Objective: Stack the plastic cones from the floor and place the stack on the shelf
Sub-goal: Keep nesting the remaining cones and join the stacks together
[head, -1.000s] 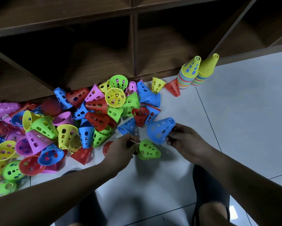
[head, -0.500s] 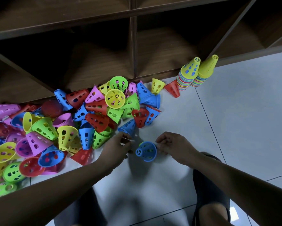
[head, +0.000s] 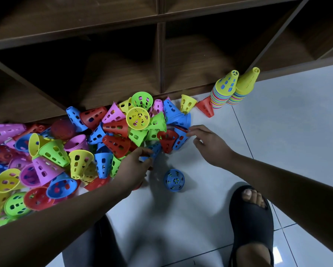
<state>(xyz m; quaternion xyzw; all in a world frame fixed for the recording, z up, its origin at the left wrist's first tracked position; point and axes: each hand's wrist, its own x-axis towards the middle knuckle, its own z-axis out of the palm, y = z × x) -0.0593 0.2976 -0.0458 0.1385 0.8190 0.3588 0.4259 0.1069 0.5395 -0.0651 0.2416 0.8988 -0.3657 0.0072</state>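
Observation:
A heap of loose plastic cones (head: 69, 151) in several colours lies on the white floor before the wooden shelf (head: 160, 54). My left hand (head: 136, 168) pinches a blue cone (head: 153, 151) at the heap's near edge. My right hand (head: 208, 143) reaches to the heap's right side, its fingertips touching a blue cone with a red rim (head: 181, 138) beside a red cone (head: 166, 139). A small blue stack (head: 174, 180), with a green cone showing through its holes, stands free on the floor between my hands.
Two tall multicoloured stacks topped with yellow cones (head: 224, 91) (head: 242, 87) stand against the shelf's base at the right. A lone yellow cone (head: 186, 103) and red cone (head: 206, 107) lie beside them. My foot in a black sandal (head: 252, 214) is at the lower right.
Both hands let go of the blue-over-green stack, which now stands on the floor. Both moved up to the heap, the left taking a blue cone, the right touching another.

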